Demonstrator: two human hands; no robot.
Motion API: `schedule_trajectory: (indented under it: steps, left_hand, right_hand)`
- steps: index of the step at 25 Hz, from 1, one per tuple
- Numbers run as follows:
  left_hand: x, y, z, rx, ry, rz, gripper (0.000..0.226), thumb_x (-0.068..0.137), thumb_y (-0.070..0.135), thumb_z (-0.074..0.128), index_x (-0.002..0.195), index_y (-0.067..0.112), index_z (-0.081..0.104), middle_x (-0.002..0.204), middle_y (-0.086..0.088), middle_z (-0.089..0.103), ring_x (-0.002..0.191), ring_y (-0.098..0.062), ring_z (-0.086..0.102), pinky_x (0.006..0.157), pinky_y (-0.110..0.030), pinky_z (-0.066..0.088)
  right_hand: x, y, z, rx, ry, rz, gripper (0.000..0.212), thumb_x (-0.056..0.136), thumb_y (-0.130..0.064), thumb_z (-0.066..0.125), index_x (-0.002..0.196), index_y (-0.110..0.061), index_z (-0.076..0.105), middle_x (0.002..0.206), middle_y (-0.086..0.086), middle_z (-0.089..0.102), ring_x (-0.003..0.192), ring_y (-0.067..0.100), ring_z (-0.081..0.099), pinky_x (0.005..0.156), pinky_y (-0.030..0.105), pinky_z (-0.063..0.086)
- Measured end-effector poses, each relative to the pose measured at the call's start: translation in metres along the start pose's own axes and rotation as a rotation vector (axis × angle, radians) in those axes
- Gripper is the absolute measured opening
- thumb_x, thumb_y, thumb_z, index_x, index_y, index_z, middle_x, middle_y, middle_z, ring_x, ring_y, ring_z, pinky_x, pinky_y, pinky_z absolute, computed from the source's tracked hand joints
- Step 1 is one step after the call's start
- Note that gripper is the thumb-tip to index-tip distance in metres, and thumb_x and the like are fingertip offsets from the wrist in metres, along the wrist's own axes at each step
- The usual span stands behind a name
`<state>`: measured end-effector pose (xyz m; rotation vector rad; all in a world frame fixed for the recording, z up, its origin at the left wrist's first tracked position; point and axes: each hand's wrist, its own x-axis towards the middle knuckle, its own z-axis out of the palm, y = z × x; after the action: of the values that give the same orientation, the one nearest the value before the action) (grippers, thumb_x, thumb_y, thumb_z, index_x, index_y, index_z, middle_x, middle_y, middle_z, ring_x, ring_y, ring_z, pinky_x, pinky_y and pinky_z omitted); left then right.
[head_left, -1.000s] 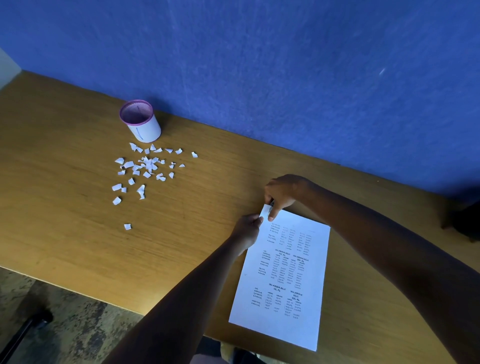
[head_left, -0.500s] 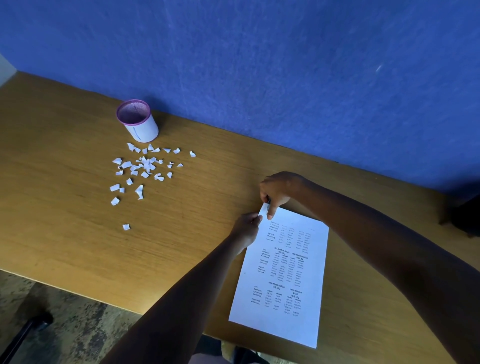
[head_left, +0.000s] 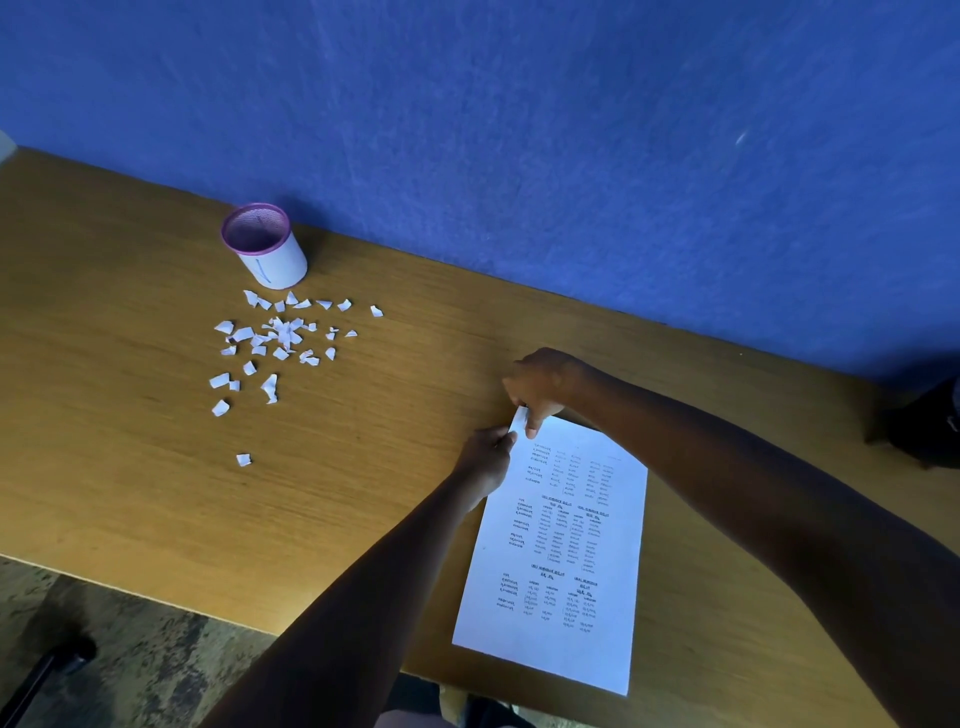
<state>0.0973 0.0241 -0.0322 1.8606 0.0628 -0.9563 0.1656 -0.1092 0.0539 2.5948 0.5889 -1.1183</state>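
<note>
A white printed sheet of paper (head_left: 558, 551) lies on the wooden table (head_left: 130, 467) in front of me. My right hand (head_left: 543, 384) pinches the sheet's far left corner, which is lifted a little off the table. My left hand (head_left: 485, 460) pinches the sheet's left edge just below that corner, thumb and fingers almost touching the right hand. Several small torn white paper scraps (head_left: 280, 338) lie scattered on the table to the left. Behind them stands a white cup with a purple rim (head_left: 265, 247).
A blue wall (head_left: 519, 130) runs along the table's far edge. A dark object (head_left: 930, 421) sits at the table's right end. The table's near edge drops to a mottled floor (head_left: 130, 649) at lower left.
Both hands stay pinched on the sheet's far left corner. They and the corner have shifted only slightly; the scraps and cup have not moved on the table.
</note>
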Motion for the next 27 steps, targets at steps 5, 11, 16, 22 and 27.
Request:
schedule_trajectory:
  steps: [5,11,16,22,27]
  left_hand:
    - [0.001,-0.001,0.001,-0.015,0.036,0.012,0.030,0.105,0.025,0.043,0.110,0.012,0.069,0.062,0.001,0.046,0.053,-0.008,0.034,0.048,-0.022,0.026]
    - [0.001,-0.001,0.002,0.002,0.049,0.026,0.030,0.105,0.025,0.043,0.108,0.011,0.069,0.060,0.002,0.044,0.051,-0.007,0.033,0.044,-0.019,0.026]
    - [0.001,-0.002,0.002,0.020,0.054,0.017,0.029,0.105,0.026,0.043,0.108,0.010,0.067,0.061,0.003,0.046,0.052,-0.006,0.036,0.047,-0.020,0.027]
    - [0.004,-0.004,0.003,0.036,0.053,0.020,0.031,0.104,0.027,0.042,0.106,0.010,0.068,0.064,0.000,0.049,0.053,-0.008,0.037,0.050,-0.024,0.027]
    - [0.009,-0.006,0.003,0.039,0.062,0.012,0.030,0.104,0.027,0.043,0.100,0.010,0.067,0.066,0.000,0.049,0.056,-0.009,0.037,0.054,-0.026,0.029]
  right_hand:
    - [-0.002,-0.005,0.005,-0.022,0.072,-0.016,0.030,0.076,-0.038,0.080,0.084,-0.011,0.068,0.061,-0.007,0.052,0.066,0.017,0.057,0.056,0.026,0.041]
    - [-0.002,-0.006,0.009,-0.022,0.130,-0.021,0.025,0.078,-0.034,0.078,0.083,-0.010,0.071,0.071,-0.001,0.063,0.073,0.021,0.060,0.070,0.032,0.050]
    - [-0.001,-0.004,0.012,-0.012,0.160,-0.032,0.024,0.077,-0.033,0.078,0.082,-0.010,0.073,0.072,0.001,0.066,0.077,0.022,0.064,0.072,0.033,0.052]
    - [0.003,-0.002,0.018,-0.009,0.175,-0.028,0.023,0.078,-0.031,0.078,0.083,-0.008,0.074,0.062,-0.003,0.058,0.076,0.020,0.061,0.062,0.029,0.039]
    - [0.004,0.003,0.022,-0.069,0.168,-0.044,0.029,0.077,-0.038,0.076,0.094,-0.015,0.072,0.084,0.000,0.071,0.083,0.022,0.065,0.079,0.036,0.053]
